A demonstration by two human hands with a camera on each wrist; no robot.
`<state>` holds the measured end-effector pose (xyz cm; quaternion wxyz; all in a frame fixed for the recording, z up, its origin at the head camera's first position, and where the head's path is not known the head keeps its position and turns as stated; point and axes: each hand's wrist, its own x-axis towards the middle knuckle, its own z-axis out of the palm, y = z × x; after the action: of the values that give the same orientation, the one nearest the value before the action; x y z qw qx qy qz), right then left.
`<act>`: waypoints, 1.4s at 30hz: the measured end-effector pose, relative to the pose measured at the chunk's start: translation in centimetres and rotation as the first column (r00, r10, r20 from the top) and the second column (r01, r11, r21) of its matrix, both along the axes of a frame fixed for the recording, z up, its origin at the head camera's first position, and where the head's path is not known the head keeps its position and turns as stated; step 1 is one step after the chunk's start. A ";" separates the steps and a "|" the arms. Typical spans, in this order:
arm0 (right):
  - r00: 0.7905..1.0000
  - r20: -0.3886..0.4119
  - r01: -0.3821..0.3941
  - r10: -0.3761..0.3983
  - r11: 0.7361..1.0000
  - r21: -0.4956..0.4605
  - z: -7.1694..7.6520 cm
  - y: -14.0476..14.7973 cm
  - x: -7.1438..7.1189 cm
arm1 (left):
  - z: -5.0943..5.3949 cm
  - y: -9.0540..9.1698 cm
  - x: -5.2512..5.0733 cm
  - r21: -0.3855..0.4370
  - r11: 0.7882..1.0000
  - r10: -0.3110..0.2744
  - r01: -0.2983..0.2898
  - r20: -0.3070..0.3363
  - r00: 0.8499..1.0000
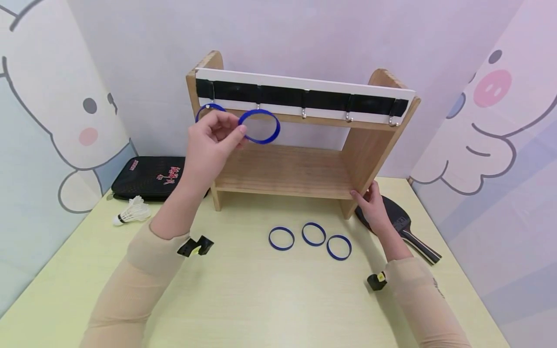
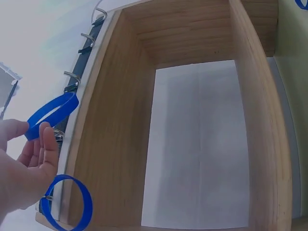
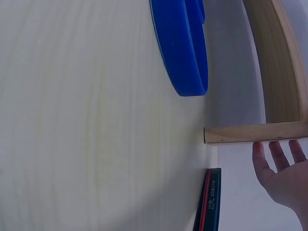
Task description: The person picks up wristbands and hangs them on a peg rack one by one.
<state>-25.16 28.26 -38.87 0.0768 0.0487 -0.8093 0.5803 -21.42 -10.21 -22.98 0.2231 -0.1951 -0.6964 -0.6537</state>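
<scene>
My left hand (image 1: 212, 137) pinches a blue wristband (image 1: 277, 130) between thumb and fingers, held up by the hooks of a wooden shelf (image 1: 283, 169). In the left wrist view, the pinched wristband (image 2: 50, 113) is beside the hook strip. Another blue wristband (image 2: 86, 204) hangs on the end hook, partly behind my left hand in the head view. My right hand (image 1: 375, 210) touches the shelf's right side panel low down. In the right wrist view, its fingertips (image 3: 259, 150) rest against the panel's outer face. Three more blue wristbands (image 1: 281, 249) lie on the table.
Several metal hooks (image 1: 304, 114) line a black and white strip across the shelf's top front. A black case (image 1: 145, 176) and a shuttlecock (image 1: 132, 211) are on the left of the table (image 1: 261, 299). A table tennis bat (image 1: 402, 224) lies behind my right hand.
</scene>
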 end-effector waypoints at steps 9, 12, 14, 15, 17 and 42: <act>1.000 0.016 -0.004 0.004 1.000 -0.005 0.2 -0.1 0.1 | -0.8 0.0 -1.7 0.023 0.996 0.092 -0.092 -0.022 0.996; 1.000 0.013 -0.008 0.008 1.000 -0.008 0.0 0.1 -0.1 | -1.1 -0.1 -2.0 0.020 0.995 0.093 -0.093 -0.026 0.995; 1.000 0.011 -0.012 0.012 1.000 -0.012 -0.3 0.3 -0.3 | -1.4 -0.2 -2.0 0.009 0.996 0.094 -0.094 -0.030 0.995; 1.000 0.010 -0.012 0.012 1.000 -0.017 -0.6 0.5 -0.5 | -1.5 -0.3 -2.0 0.006 0.996 0.091 -0.091 -0.031 0.995; 1.000 0.007 -0.007 0.007 1.000 -0.009 -1.1 0.8 -0.8 | -1.7 -0.4 -2.0 -0.012 0.996 0.090 -0.090 -0.038 0.995; 1.000 -0.011 0.005 -0.005 1.000 0.010 -2.6 1.6 -1.9 | -6.8 0.3 0.2 -0.447 0.881 0.096 -0.156 -0.153 0.984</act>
<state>-27.07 29.83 -41.43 0.0825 0.0505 -0.8119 0.5757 -21.22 -9.92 -29.79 0.2566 -0.2374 -0.8262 -0.4419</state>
